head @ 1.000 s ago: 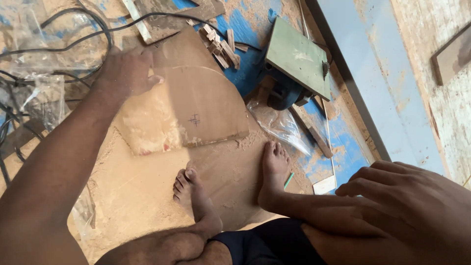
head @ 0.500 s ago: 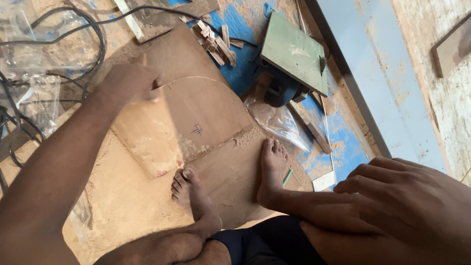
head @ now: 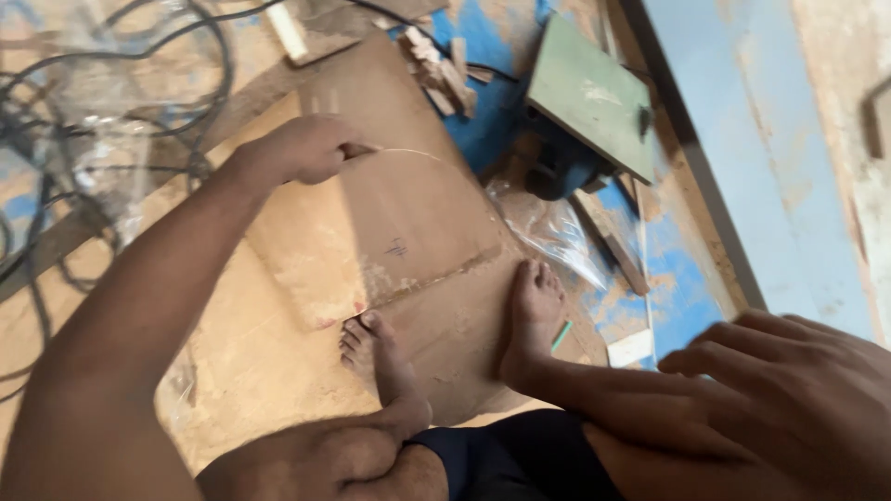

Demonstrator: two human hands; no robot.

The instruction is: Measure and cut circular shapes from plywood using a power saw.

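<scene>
the curved board [head: 390, 232] is matt brown wood, dusty and rough with sawdust. clear glossy plastic bag [head: 552, 232] crinkles beside it. the power tool [head: 589, 97] carries a flat, matt green plate; black cables [head: 111, 83] look rubbery.

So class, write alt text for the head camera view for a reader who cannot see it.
The left hand grips the top edge of a brown board lying on a dusty floor, while the right hand rests on the person's knee. Two bare feet stand on the board, with cables at left.
</scene>
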